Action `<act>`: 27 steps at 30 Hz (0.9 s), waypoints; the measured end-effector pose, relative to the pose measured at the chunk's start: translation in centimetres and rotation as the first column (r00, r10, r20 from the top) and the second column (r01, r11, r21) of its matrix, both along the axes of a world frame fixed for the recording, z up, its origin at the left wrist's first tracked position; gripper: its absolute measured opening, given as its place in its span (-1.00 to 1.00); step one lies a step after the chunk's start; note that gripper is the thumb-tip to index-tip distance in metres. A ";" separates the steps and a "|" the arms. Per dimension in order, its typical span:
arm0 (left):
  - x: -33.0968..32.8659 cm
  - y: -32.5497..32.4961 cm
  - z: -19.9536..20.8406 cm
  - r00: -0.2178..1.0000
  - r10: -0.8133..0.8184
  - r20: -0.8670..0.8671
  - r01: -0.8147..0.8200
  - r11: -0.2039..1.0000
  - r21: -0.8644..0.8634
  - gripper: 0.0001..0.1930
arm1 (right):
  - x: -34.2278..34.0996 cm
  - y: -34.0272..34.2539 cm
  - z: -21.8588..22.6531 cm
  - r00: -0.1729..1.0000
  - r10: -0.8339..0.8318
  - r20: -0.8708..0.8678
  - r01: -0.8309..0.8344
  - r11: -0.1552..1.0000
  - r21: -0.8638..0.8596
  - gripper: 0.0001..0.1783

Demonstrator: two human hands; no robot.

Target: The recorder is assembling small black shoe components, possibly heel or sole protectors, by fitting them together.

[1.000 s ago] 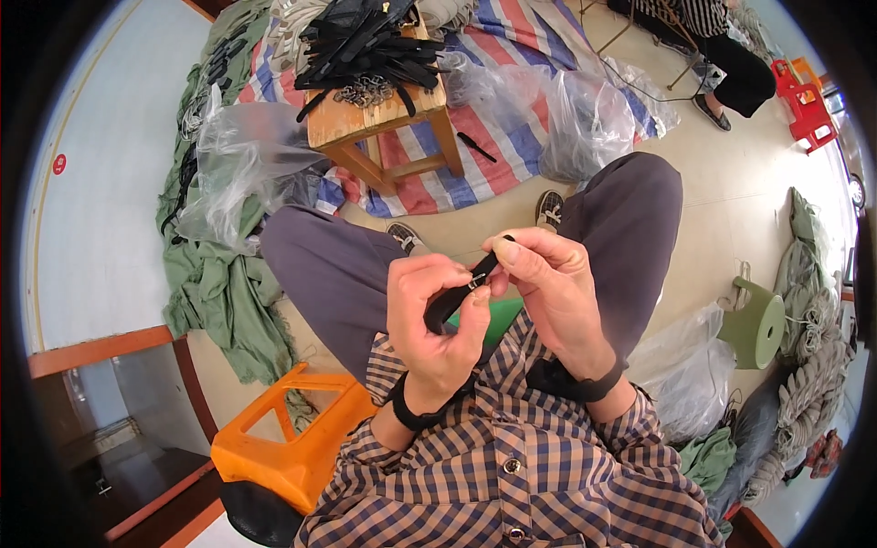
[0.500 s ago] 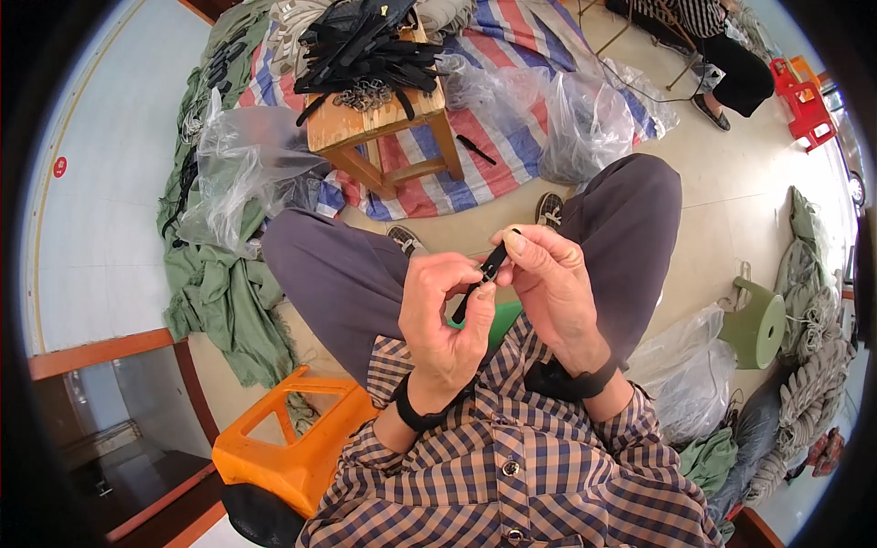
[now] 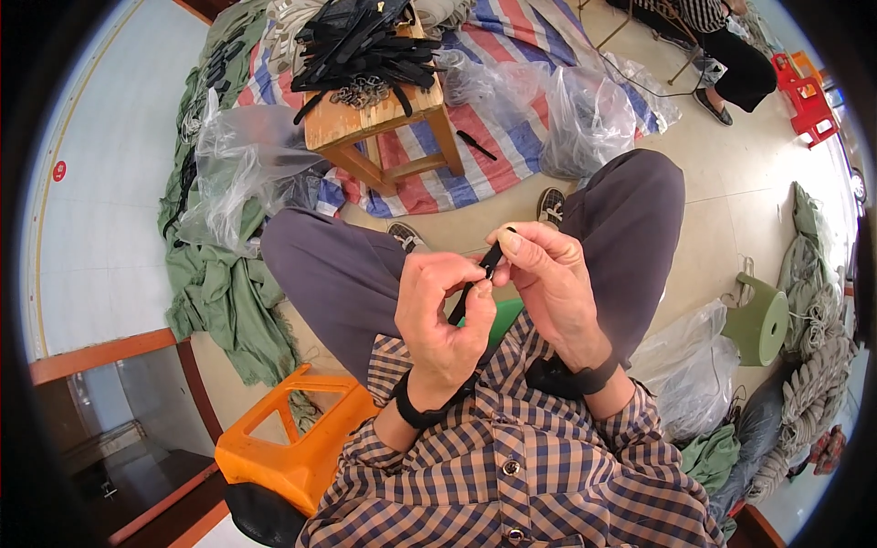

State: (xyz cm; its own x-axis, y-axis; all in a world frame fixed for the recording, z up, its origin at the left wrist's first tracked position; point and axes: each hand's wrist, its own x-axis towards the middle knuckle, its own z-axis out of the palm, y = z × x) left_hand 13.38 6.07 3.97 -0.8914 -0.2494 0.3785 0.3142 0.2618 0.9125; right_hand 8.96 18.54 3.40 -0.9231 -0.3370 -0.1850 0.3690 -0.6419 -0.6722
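Between my two hands, above my lap, a short black strap (image 3: 493,257) runs at a slant. My right hand (image 3: 555,292) pinches its upper end between thumb and fingertips. Lower down, my left hand (image 3: 440,315) has thumb and index finger closed on the strap's middle, where a small fitting may sit; it is too small to make out. The strap's lower end passes behind my left fingers. Ahead of my knees, a wooden stool (image 3: 365,124) bears a heap of black straps (image 3: 361,50) and a small pile of silver metal pieces (image 3: 360,92).
A striped tarp (image 3: 429,192) lies under the stool, with clear plastic bags (image 3: 589,119) on it. An orange stool (image 3: 274,457) stands at my left, a green stool (image 3: 758,321) at right. Grey rope bundles (image 3: 799,411) line the right side. Another person's leg (image 3: 744,73) shows far right.
Both hands keep their pinch on the strap with only slight finger movement. My left thumb has shifted a little up along it.
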 end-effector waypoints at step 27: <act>-0.1 -0.1 -0.2 0.996 -0.045 -0.077 0.025 0.969 -0.247 -0.83 | -0.4 0.2 -0.8 0.999 0.035 0.036 -0.034 0.998 -0.051 -0.84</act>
